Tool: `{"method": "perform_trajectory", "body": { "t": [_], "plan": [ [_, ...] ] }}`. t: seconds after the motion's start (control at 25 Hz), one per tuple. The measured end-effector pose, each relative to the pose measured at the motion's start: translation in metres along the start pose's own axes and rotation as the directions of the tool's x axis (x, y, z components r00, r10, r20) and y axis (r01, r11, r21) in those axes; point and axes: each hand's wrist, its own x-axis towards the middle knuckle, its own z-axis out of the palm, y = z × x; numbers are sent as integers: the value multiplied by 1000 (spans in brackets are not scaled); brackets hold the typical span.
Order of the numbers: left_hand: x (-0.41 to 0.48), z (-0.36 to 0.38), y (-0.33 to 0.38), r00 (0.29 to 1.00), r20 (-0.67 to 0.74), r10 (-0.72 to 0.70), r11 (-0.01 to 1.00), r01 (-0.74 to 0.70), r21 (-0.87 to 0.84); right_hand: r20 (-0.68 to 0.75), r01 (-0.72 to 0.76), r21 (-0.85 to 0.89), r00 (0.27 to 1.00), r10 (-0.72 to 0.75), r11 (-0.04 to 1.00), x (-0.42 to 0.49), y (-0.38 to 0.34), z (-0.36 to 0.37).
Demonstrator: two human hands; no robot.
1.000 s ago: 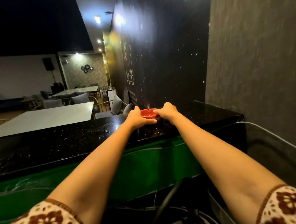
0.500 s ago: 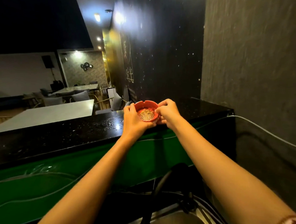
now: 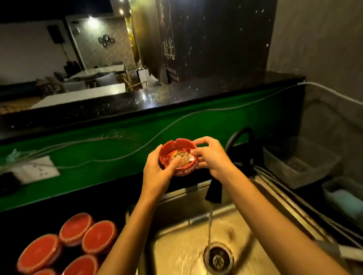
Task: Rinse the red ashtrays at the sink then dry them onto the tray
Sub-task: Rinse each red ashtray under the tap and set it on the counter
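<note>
Dim bar, head view, some motion blur

- Red ashtray (image 3: 169, 154): held upright in the air near the centre of view, at 12 o'clock from the sink (image 3: 179, 254) and over its back rim. There is brownish ash and grit in the bowl. White lettering runs along the near wall, partly covered
- Left hand (image 3: 157, 172): comes in from 8 o'clock of the ashtray. Its fingers are curled round the left wall and the thumb lies over the near rim, gripping
- Right hand (image 3: 210, 156): at 3 o'clock of the ashtray, fingertips pinching the right rim, remaining fingers curled above it. Blur hides the exact finger placement
- Black tap (image 3: 213, 191): arches up at 3 o'clock beyond the right hand, with its spout ending under the right wrist. A water stream (image 3: 209, 227) runs down at 6 o'clock from the ashtray and lands just beside the drain (image 3: 219, 259). The ashtray is up and back from the stream, apart from it
- Five more red ashtrays (image 3: 99, 237): at 7 o'clock, clustered close on a dark surface left of the sink, flat red faces up. I cannot tell whether a tray lies beneath them
- Surroundings: green panel (image 3: 113, 145) behind the sink, black countertop (image 3: 195, 94) at 12 o'clock, grey cable (image 3: 175, 120) draped across the panel, white socket strip (image 3: 38, 169) at 9 o'clock, clear plastic tubs (image 3: 301, 162) at 3 to 4 o'clock
</note>
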Motion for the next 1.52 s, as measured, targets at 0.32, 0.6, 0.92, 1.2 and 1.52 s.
{"method": "perform_trajectory", "body": {
  "t": [0.32,0.6,0.92,1.2,1.52],
  "plan": [
    [-116,-13,-116,894,94,-438,892,445,-77,-36,-345,129,935,352,930,-87,170,34],
    [-162,35,-149,527,355,-772,507,848,-157,-121,-542,223,809,575,810,-110,221,-8],
    [-162,101,-125,373,496,-784,313,928,-203,-123,-556,255,793,597,791,-85,229,-73],
    [-138,129,-112,481,443,-757,477,869,-129,2,-652,285,734,680,703,-70,243,-104],
    [-148,104,-134,346,313,-884,258,921,-291,177,-530,-121,821,543,840,-47,226,-76]
  ]
}}
